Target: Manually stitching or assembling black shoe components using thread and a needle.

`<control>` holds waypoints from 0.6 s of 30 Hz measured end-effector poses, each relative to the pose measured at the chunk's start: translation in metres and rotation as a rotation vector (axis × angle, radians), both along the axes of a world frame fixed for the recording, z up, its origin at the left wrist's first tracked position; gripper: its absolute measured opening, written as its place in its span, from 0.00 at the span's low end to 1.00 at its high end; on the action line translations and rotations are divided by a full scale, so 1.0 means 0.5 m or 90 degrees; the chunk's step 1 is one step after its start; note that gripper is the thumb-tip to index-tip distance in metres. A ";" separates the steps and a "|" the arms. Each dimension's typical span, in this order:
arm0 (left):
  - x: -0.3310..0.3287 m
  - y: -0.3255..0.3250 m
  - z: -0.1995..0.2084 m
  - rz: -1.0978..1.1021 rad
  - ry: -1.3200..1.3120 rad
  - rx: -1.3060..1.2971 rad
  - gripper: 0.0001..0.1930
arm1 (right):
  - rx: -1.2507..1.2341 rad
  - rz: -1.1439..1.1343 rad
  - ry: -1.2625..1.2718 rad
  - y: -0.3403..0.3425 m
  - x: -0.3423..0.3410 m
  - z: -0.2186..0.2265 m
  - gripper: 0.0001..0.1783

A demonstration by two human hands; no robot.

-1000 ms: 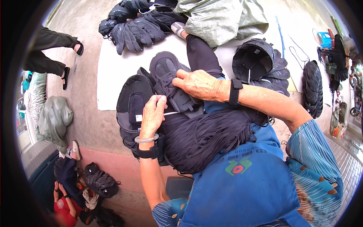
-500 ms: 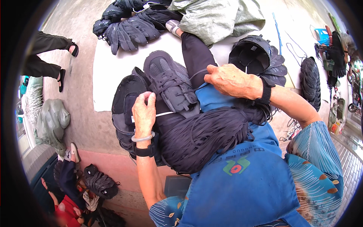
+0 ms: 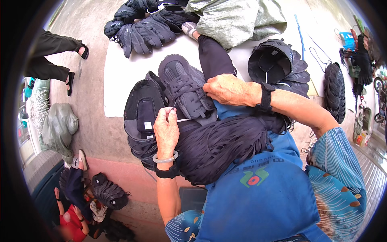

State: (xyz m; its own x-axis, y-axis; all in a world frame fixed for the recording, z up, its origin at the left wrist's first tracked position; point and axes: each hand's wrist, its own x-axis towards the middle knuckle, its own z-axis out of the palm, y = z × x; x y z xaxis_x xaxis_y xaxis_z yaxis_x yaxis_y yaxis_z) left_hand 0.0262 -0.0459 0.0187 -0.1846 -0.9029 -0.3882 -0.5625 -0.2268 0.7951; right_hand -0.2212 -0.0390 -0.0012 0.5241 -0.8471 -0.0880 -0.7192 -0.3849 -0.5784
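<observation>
A dark grey shoe upper (image 3: 177, 69) with crossed laces lies over my lap, toe pointing away from me. My left hand (image 3: 166, 131) is shut, thumb and forefinger pinching a thin dark shoelace (image 3: 174, 106) beside the tongue. At the upper's right edge, the closed fingers of my right hand (image 3: 229, 89) grip the lacing, partly hiding it. More uppers are stacked to the left, an open one (image 3: 139, 94) among them showing its black lining and a white label. A thick bundle of loose dark laces (image 3: 225, 141) rests across my blue apron (image 3: 258, 201).
Nested uppers (image 3: 147, 32) lie on a white sheet (image 3: 117, 80) ahead, near a pale green woven sack (image 3: 238, 20). More stand at the right (image 3: 271, 60) and far right (image 3: 334, 92). Another person's legs (image 3: 54, 56) are at left; a person in red (image 3: 72, 222) sits lower left.
My right hand has come down and left from the stretched lace to the upper's edge. My left hand has shifted right, closer to the tongue, and now pinches a lace.
</observation>
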 end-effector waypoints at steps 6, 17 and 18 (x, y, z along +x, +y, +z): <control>0.010 -0.010 -0.031 -0.022 -0.029 -0.053 0.12 | 0.051 -0.115 -0.047 -0.016 0.002 -0.001 0.15; 0.001 -0.030 -0.039 0.024 -0.002 0.044 0.13 | 0.063 -0.103 -0.063 -0.068 -0.017 -0.032 0.11; -0.001 -0.032 -0.040 0.056 0.039 0.101 0.13 | 0.060 -0.095 -0.060 -0.080 -0.024 -0.036 0.11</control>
State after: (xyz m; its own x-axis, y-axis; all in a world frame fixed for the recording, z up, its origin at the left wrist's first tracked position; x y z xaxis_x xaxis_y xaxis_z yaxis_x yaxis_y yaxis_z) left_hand 0.0258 -0.0620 -0.0012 -0.1349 -0.8446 -0.5181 -0.4868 -0.3989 0.7771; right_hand -0.2332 -0.0788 -0.0194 0.4034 -0.9062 -0.1272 -0.7047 -0.2190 -0.6748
